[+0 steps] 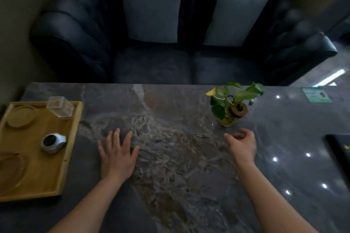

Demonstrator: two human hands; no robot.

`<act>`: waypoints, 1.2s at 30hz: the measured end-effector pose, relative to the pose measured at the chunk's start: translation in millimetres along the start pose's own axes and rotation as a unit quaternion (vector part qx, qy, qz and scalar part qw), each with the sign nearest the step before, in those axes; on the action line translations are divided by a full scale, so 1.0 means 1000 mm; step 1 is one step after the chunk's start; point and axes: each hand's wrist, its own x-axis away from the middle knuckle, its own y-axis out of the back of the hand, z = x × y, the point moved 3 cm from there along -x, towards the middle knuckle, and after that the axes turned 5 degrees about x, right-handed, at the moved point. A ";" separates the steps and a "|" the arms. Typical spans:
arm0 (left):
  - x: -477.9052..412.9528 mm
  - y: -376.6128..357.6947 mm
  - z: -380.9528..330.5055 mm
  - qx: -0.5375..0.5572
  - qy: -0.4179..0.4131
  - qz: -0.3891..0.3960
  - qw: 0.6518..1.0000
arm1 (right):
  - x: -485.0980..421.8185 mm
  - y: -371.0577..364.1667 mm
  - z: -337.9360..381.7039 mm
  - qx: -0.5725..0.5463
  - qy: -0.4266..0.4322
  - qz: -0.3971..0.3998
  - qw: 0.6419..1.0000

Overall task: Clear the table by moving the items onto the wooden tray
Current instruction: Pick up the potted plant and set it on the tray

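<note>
The wooden tray (68, 149) lies at the table's left edge. On it stand a clear square glass container (60, 108), a grey metal ashtray (53, 143), a round wooden coaster (21, 116) and a clear glass dish (9, 170). A small green plant in a glass vase (232, 108) stands on the dark marble table (170, 157), right of centre. My left hand (117, 154) rests flat with fingers spread, right of the tray, holding nothing. My right hand (242, 144) hovers just below the plant, fingers loosely curled and empty.
A dark leather sofa (75, 47) with two grey cushions (151, 7) runs behind the table's far edge. A green card (316, 94) lies at the far right. A black flat object (339, 149) sits at the right edge.
</note>
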 end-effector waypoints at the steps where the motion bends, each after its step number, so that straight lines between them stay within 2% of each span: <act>1: 0.002 -0.006 0.001 -0.015 -0.005 0.005 1.000 | -0.009 0.003 -0.001 -0.004 -0.009 -0.014 1.000; 4: 0.003 -0.012 0.003 -0.027 -0.013 -0.008 1.000 | -0.034 0.002 -0.002 -0.004 -0.011 -0.016 1.000; 13: 0.001 -0.016 0.006 -0.029 -0.011 -0.043 0.999 | -0.070 -0.011 0.000 -0.062 0.045 0.061 0.995; 17: 0.002 -0.015 0.004 -0.022 -0.012 -0.055 0.998 | -0.075 -0.019 0.005 -0.087 0.056 0.045 0.994; 27: 0.003 -0.008 0.001 -0.008 -0.003 -0.049 0.999 | -0.084 -0.025 0.021 -0.007 0.085 0.029 0.996; 36: 0.001 -0.008 0.001 -0.017 -0.001 -0.032 0.999 | -0.036 -0.045 0.044 0.003 0.163 0.083 0.983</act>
